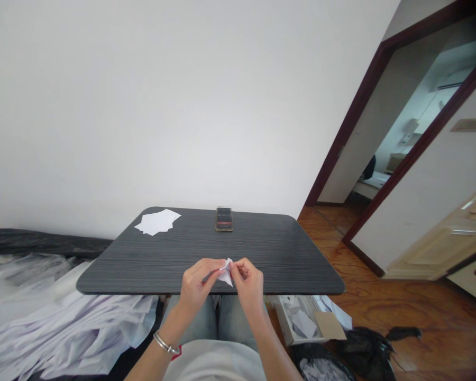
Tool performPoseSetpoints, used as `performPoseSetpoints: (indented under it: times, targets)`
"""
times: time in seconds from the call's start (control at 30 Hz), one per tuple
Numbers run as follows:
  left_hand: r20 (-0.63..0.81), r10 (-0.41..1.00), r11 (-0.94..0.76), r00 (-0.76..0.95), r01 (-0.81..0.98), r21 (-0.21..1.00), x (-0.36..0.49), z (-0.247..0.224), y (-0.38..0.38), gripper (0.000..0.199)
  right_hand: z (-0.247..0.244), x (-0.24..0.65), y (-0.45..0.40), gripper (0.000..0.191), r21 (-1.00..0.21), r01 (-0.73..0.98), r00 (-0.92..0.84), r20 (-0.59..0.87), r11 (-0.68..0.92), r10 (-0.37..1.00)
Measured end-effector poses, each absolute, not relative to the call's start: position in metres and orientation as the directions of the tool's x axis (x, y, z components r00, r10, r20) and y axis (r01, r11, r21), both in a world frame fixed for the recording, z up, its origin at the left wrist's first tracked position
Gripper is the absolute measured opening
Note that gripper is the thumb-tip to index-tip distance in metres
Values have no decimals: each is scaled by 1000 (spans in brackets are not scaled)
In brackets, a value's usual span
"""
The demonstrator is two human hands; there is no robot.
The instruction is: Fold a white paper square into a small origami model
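Observation:
A small folded piece of white paper (226,275) is held between my two hands, just over the front edge of the dark table (262,248). My left hand (200,279) pinches its left side between thumb and fingers. On the other side, my right hand (246,276) grips the paper's right edge with thumb and forefinger. Its lower corner points down toward the table edge, and my fingertips cover part of the folds. Farther back on the tabletop at the left lies a loose stack of white paper sheets (157,221).
A phone-like dark-screened device (224,219) stands at the table's back edge by the white wall. Below left is a heap of white sheets or cloth (75,333). On the floor at right are an open box (287,320) with papers and black plastic bags (363,349).

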State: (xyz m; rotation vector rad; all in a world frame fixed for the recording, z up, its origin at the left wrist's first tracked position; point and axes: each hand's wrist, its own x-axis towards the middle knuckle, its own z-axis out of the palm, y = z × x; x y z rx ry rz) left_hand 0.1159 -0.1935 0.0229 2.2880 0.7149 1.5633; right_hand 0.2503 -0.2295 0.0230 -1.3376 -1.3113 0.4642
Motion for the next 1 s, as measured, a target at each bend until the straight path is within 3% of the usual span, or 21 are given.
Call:
performPoseSetpoints:
  times: [0.4, 1.0]
  targets:
    - [794, 544, -838, 272, 231, 495, 116, 21, -193, 13, 24, 250, -230, 23, -865, 429, 301, 410, 261, 861]
    - [657, 721, -681, 219, 395, 616, 122, 22, -190, 13, 22, 247, -230, 17, -850, 434, 241, 429, 299, 871]
